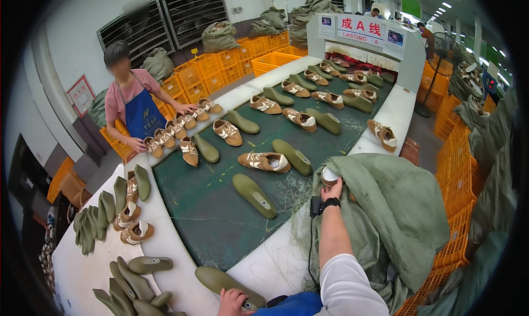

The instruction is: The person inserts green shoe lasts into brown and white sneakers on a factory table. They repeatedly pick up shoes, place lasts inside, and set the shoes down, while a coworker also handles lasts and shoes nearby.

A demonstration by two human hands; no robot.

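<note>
- Right hand, right of centre: fingers closed round the end of a brown-and-white, pale-lined shoe at the mouth of a crumpled green woven sack; the cloth hides most of the shoe.
- Left hand, bottom centre: fingers curled over one end of a smooth olive-green shoe last, apparently steadying it.
- Centre: shoes and lasts lie apart on the dark green conveyor belt, many side by side, presumably to keep matches together.
- Upper left: co-worker's hands touch a tight shoe row; spacing probably saves room.
- Lower left: loose lasts clustered on the white surface, within reach.
</note>
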